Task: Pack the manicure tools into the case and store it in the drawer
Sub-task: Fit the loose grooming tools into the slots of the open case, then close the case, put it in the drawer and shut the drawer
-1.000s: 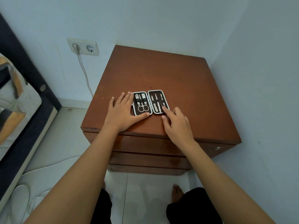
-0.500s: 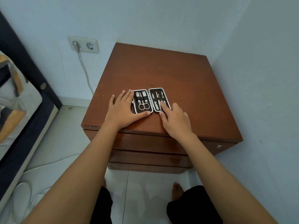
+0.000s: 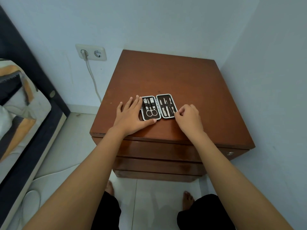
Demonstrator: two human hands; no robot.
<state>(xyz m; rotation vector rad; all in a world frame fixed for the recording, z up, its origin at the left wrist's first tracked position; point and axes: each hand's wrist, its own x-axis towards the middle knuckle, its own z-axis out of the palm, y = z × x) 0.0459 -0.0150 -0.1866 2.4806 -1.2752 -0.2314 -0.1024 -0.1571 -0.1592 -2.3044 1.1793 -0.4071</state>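
Observation:
A small manicure case (image 3: 166,97) lies open flat on the brown nightstand (image 3: 166,73). Its left half holds scissors (image 3: 151,112) and clippers (image 3: 150,102) under straps. In the right half sit several slim metal tools (image 3: 167,107). My left hand (image 3: 131,117) rests flat against the case's left side, fingers spread and thumb along its near edge. Curled fingers of my right hand (image 3: 189,119) pinch the case's near right corner. The top drawer (image 3: 157,150) below the tabletop is closed.
The nightstand stands in a corner, with walls behind and to the right. A round knob (image 3: 230,153) shows at the drawer's right end. A wall socket (image 3: 91,52) with a white cable (image 3: 93,77) is at the left, beside a bed (image 3: 25,105). My bare feet (image 3: 187,201) stand on white tiles.
My right hand has moved from the near edge of the case's right half to its right corner and curled its fingers. The left hand has stayed put.

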